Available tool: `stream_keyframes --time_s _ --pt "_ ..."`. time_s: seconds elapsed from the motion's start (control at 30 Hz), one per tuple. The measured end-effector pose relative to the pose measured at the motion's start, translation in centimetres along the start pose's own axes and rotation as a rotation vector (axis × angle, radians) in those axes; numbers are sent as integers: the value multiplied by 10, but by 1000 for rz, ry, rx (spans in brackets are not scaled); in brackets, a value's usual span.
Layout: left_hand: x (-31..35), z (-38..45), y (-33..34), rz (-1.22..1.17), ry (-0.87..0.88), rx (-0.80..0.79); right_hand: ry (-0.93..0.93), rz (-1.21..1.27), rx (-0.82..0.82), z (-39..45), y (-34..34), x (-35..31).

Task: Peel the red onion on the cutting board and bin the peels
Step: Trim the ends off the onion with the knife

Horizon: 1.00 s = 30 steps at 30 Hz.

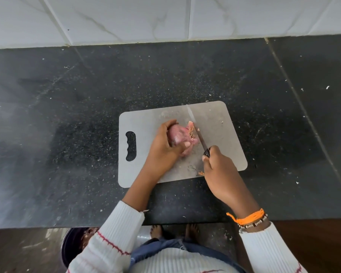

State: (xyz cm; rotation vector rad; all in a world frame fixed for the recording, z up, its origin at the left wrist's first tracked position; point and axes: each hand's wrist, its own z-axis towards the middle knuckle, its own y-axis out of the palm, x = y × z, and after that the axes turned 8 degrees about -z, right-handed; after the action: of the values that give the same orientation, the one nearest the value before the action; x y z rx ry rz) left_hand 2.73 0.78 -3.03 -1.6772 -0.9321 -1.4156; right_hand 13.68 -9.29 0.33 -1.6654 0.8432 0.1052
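A red onion lies on the grey cutting board in the middle of the dark counter. My left hand grips the onion from the left, thumb on its near side. My right hand holds a knife by its dark handle. The blade runs away from me, right beside the onion's ragged right end, where loose pink skin sticks up. A small orange-brown peel scrap lies on the board next to my right hand.
A dark round bin with peels inside stands on the floor at the lower left, partly hidden by my left sleeve. The black counter carries small white flecks. A white tiled wall runs behind it.
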Motion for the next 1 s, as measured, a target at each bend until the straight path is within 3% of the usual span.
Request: stream_keyframes --time_s 0.13,0.37,0.5,0.83,1.0 --pt "-5 -1 7 177 239 135 -30 16 43 -1 -3 -4" --pt "-8 -6 4 81 129 94 -96 -35 11 -7 5 -9" --pt "-9 -6 11 168 195 150 -114 -31 96 -14 6 -15" --pt "-17 -1 24 278 284 231 43 -158 -37 -24 2 -37" --pt "-20 -2 23 289 327 241 51 -97 -85 -4 -7 -46"
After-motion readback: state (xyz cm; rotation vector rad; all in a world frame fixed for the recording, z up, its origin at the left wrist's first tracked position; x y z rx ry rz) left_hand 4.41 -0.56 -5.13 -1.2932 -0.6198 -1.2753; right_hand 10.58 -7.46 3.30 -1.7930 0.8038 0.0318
